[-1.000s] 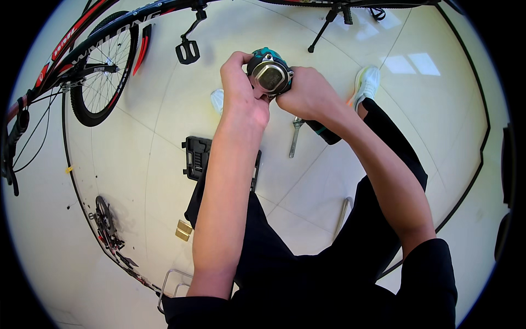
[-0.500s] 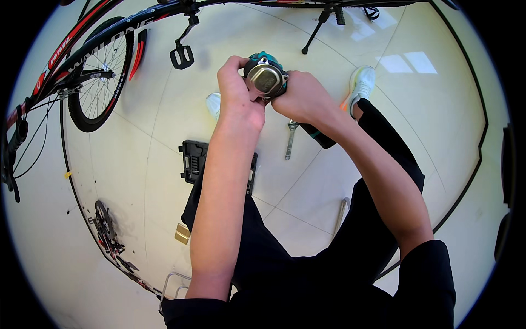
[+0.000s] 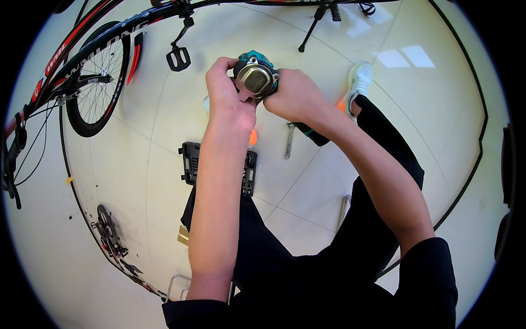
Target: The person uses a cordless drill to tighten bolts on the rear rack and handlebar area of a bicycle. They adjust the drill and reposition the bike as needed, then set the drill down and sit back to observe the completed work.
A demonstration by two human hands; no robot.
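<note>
A teal-and-black power tool (image 3: 255,79) with a rounded metal top is held upright or nearly so between my hands. My left hand (image 3: 224,93) curls round its left side, thumb near the top. My right hand (image 3: 293,94) is closed on its right side, and a black-and-teal base (image 3: 313,133) shows under that wrist. Just past this base a silver adjustable wrench (image 3: 289,141) lies on the tiles. An open black tool case (image 3: 190,159) lies further left, partly covered by my left forearm. The tool's underside is hidden by my hands.
A black-and-red bicycle (image 3: 93,52) runs along the top left, with a pedal (image 3: 178,57) and kickstand (image 3: 309,35) above my hands. Small bike parts (image 3: 109,230) lie at lower left, beside gold pieces (image 3: 183,234). My shoe (image 3: 359,79) is at upper right, a metal bar (image 3: 343,211) lower right.
My hands and the tool have shifted a little left in view. An orange patch by my left wrist and more of the tool case now show; my grip looks the same.
</note>
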